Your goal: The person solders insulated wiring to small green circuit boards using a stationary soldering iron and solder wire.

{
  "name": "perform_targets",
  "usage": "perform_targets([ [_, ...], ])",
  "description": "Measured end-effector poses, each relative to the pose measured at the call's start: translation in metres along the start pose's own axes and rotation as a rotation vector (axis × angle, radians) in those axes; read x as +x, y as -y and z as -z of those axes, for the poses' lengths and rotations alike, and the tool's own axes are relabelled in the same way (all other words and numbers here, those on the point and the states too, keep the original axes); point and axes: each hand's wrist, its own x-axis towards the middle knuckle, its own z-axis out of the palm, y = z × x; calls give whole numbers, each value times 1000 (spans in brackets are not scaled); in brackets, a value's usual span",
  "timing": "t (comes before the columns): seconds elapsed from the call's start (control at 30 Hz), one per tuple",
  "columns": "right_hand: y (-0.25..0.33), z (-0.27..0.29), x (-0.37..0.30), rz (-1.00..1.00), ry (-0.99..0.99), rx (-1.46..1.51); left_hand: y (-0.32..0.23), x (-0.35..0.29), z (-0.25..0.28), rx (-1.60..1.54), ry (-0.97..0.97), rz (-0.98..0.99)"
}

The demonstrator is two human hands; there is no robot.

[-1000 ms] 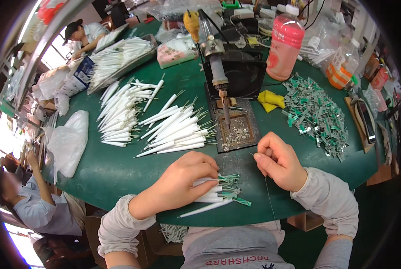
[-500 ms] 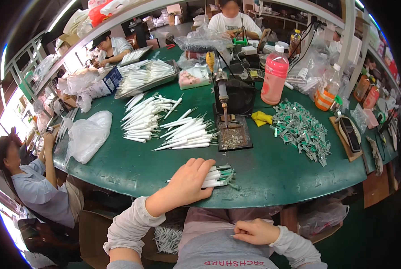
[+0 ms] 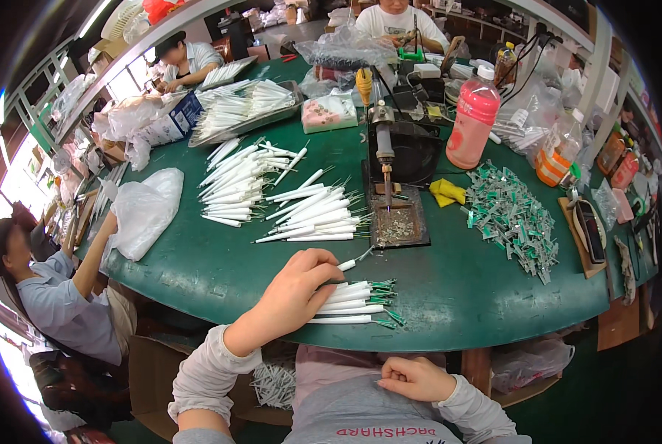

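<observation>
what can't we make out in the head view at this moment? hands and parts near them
- Left hand: its palm and fingers cover the near ends of the white tubes, so the grip on them is hidden.
- Right hand: closed fist in the lap below the table edge; whether it holds anything cannot be told.
- Small green-and-silver parts: too small to identify.
- Tray under the press tool: contents too small and blurred to identify.

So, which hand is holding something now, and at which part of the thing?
The left hand pinches one white tube near its butt end, above the small pile of white tubes. The right hand is closed at the lap; whether it holds anything cannot be told.
</observation>
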Motion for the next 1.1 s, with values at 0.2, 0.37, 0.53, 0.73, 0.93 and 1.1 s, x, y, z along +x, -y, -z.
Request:
perform_targets([
  [0.2,-14,-12,15,-33,52,99,9,12,3,84,106,55],
  [0.37,-48,-26,26,-124,132,145,-3,20,10,41,175,64],
  [0.53,-80,-40,23,-152,0,378,-30,15,-13,176,212,-111],
  [0.73,-81,-35,26,-53,6,310,-43,-6,-15,140,206,-65],
  [0.93,-116,-14,-22,-530,-21,623,-57,-99,35,-270,308,145],
  [1.1,-118,9,-30,-642,11,530,-35,-181,32,-182,439,658],
])
